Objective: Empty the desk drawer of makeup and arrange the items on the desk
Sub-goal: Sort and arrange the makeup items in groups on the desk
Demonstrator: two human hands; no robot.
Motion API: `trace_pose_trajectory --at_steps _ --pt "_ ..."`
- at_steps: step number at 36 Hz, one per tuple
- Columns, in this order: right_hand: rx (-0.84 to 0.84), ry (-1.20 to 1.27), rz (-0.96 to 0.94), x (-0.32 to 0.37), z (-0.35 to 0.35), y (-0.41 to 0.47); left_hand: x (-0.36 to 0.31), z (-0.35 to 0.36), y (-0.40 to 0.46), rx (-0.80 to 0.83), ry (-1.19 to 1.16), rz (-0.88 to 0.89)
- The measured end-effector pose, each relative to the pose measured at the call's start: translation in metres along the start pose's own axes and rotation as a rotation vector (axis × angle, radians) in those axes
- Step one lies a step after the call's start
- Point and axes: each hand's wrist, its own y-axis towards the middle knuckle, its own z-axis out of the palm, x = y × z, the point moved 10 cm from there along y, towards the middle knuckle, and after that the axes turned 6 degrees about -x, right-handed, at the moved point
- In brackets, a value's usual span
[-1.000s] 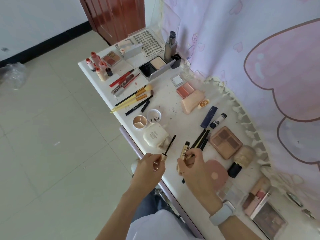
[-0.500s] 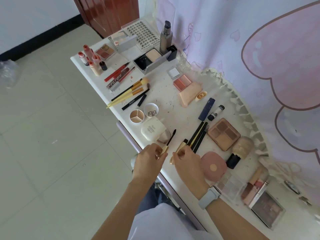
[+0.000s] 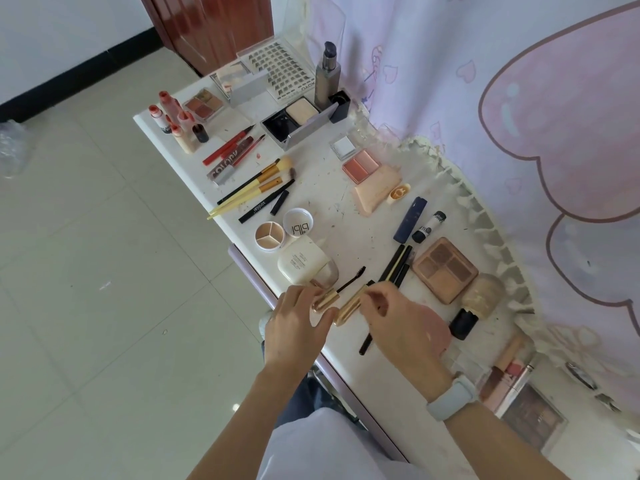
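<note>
The white desk (image 3: pixel 349 209), running from upper left to lower right, is covered in makeup. At lower centre, your hands have dropped to it: left hand (image 3: pixel 298 327) pinches the mascara wand (image 3: pixel 341 289), right hand (image 3: pixel 398 320) grips its gold tube (image 3: pixel 349 308), likely setting both down.

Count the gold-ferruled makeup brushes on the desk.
3, side by side near the desk's left edge: the peach-tipped brush, the dark-tipped brush beside it, then the yellow-handled brush. Others may be hidden.
</note>
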Motion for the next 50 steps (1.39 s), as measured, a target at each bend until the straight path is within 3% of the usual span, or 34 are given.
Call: trace_pose_trajectory --at_steps 6,14,27,32,38,44,47,50 --pt "-0.183 -0.341 -0.361 -0.002 -0.034 0.046 -0.022 -0.001 -0.006 -0.081 0.066 0.199" --pt "0.011 -0.815 -0.858 0.008 -0.004 0.060 -0.034 0.018 -0.007 -0.031 0.172 0.245" --pt "0.257 -1.145 -1.252 0.020 0.018 0.051 -0.022 0.011 -0.011 -0.066 0.174 0.190" --pt "0.194 -1.169 -1.230 0.024 -0.002 0.057 -0.025 0.004 -0.008 -0.094 0.117 0.200" --pt "0.243 -0.948 -0.904 0.022 -0.034 0.076 -0.042 -0.019 0.002 -0.189 -0.055 0.177" --pt "0.411 -0.634 -0.574 0.027 -0.022 0.049 -0.067 -0.016 0.010 -0.001 -0.157 0.265" --pt "0.437 -0.531 -0.600 0.034 -0.009 0.032 -0.064 -0.016 0.012 0.001 -0.117 0.297" --pt "0.402 -0.579 -0.676 0.032 -0.003 0.026 -0.060 -0.022 0.011 -0.025 -0.100 0.341"
